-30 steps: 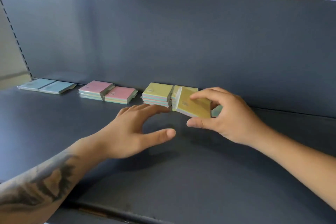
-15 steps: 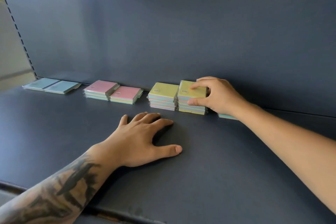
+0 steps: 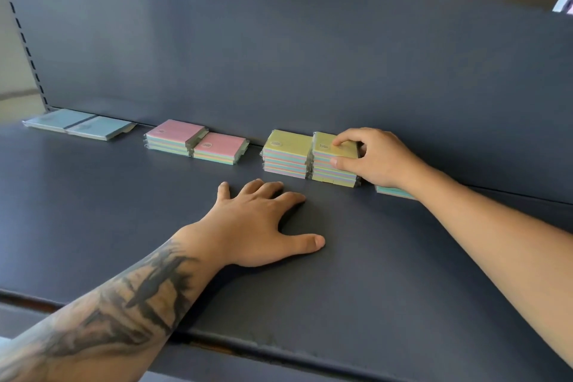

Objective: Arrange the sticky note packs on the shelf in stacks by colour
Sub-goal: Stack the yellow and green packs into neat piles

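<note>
- Two blue-topped packs (image 3: 79, 126) lie side by side at the far left of the dark shelf (image 3: 372, 288), against the back panel (image 3: 310, 56).
- Right of them, two pink-topped stacks (image 3: 195, 146) touch each other.
- The left hand (image 3: 257, 226) rests flat on the shelf, fingers spread, its grip open and empty.
- Two yellow-topped stacks (image 3: 310, 158) stand touching.
- The right hand (image 3: 375, 155) pinches the top yellow pack (image 3: 333, 149) of the right one.
- A teal pack (image 3: 393, 191) lies partly hidden behind the right wrist.
</note>
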The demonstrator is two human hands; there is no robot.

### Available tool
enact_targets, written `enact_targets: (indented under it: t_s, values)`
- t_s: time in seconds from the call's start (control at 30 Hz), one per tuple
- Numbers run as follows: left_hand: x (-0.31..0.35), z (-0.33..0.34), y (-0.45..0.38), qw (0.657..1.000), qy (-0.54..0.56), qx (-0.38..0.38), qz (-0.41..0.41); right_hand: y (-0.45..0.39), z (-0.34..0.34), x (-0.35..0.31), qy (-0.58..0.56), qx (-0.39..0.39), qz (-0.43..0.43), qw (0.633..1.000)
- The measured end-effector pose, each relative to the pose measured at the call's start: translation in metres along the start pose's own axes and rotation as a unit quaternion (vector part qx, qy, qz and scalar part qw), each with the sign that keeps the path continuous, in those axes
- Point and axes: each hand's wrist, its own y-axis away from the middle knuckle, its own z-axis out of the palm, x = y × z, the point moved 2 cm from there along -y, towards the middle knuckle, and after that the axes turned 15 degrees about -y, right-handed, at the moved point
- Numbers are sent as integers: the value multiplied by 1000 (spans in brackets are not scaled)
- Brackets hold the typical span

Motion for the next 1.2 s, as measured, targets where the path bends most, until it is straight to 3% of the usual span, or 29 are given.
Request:
enact_targets:
  t_s: [0.23,0.33,0.57,0.73,0.9,1.03,1.2]
  values:
    - [-7,0,-3,1000,-3,-9,19,7,-2,-8,31,-10,49,998]
    - [-9,0,3,1000,-6,-7,18,20,-8,-19,31,23,46,998]
    - [33,-15,35,999,-40,1,20,128,-34,-24,68,29,35,997]
    - [139,-9,69,999,-21,30,40,251,-72,17,60,-24,111,992]
    - [279,7,101,995,-67,65,24,391,-120,60,58,-10,153,987]
    - [382,10,133,989,-101,79,78,493,-166,91,69,-1,175,982]
    - [496,8,167,984,-71,46,156,605,-233,138,43,6,241,969]
